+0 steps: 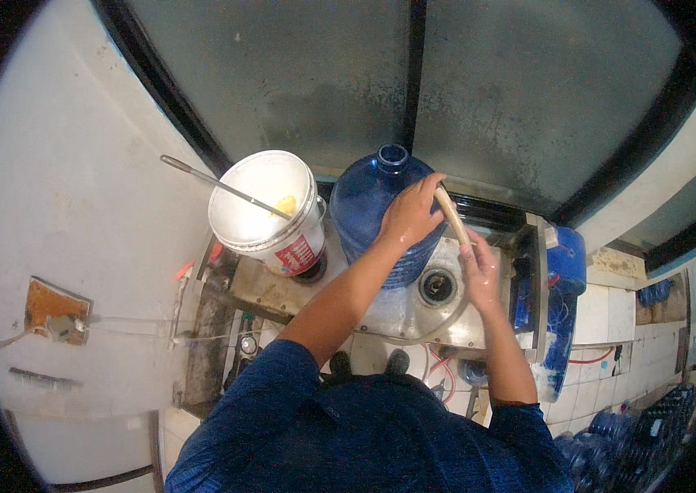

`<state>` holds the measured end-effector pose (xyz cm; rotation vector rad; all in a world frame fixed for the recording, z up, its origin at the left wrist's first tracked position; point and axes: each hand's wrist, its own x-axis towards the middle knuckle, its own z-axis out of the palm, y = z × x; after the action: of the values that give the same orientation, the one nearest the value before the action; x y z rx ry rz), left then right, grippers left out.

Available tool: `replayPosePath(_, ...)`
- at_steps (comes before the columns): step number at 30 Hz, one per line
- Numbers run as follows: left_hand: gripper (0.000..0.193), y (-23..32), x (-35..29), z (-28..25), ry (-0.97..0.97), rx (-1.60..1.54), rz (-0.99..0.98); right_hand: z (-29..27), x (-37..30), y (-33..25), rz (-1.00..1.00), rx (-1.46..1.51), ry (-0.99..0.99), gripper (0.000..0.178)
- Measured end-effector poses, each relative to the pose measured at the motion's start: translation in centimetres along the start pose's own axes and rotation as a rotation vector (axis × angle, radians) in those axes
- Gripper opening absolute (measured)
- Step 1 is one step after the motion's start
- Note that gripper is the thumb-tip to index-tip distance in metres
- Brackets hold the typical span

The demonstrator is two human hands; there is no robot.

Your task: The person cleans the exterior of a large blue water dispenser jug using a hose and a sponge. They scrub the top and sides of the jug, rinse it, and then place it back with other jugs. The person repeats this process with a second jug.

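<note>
A large translucent blue water jug [356, 197] stands upright on a metal counter, its round neck uncapped. My left hand [410, 215] lies over the jug's right shoulder, fingers stretched out, beside the upper end of a beige hose [451, 215]. Whether the fingertips touch that hose end is hard to tell. Lower down, my right hand [479, 267] is closed around the hose. Both hands look wet. To the left of the jug is a white bucket [228, 185] with a red label, and a long metal rod [224, 187] leans in it beside something yellow [285, 205].
A round dark drain fitting [437, 287] sits in the wet metal counter [389, 310], near my right forearm. Frosted window panes [331, 74] rise behind. A blue barrel [566, 259] stands to the right. Several blue jugs [627, 444] are gathered at the lower right on the floor.
</note>
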<state>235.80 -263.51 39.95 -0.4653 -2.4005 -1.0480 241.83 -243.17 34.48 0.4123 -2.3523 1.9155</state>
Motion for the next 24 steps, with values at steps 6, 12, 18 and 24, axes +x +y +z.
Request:
replayPosePath(6,0.029,0.4,0.2,0.1,-0.086,0.085,-0.104,-4.3,0.1,-7.0,-0.041,-0.087,-0.196,0.039)
replayPosePath(12,0.034,-0.2,-0.6,0.5,-0.134,0.227,-0.221,-5.5,0.6,-9.4,-0.085,-0.258,-0.28,0.039)
replayPosePath(18,0.021,1.0,-0.3,-0.3,-0.125,0.443,0.027,-4.4,1.6,-7.4,-0.15,-0.272,-0.29,0.039)
replayPosePath(24,0.054,-1.6,-4.2,-2.3,-0.051,0.417,0.187,-4.5,2.8,-5.2,-0.128,-0.205,-0.286,0.04)
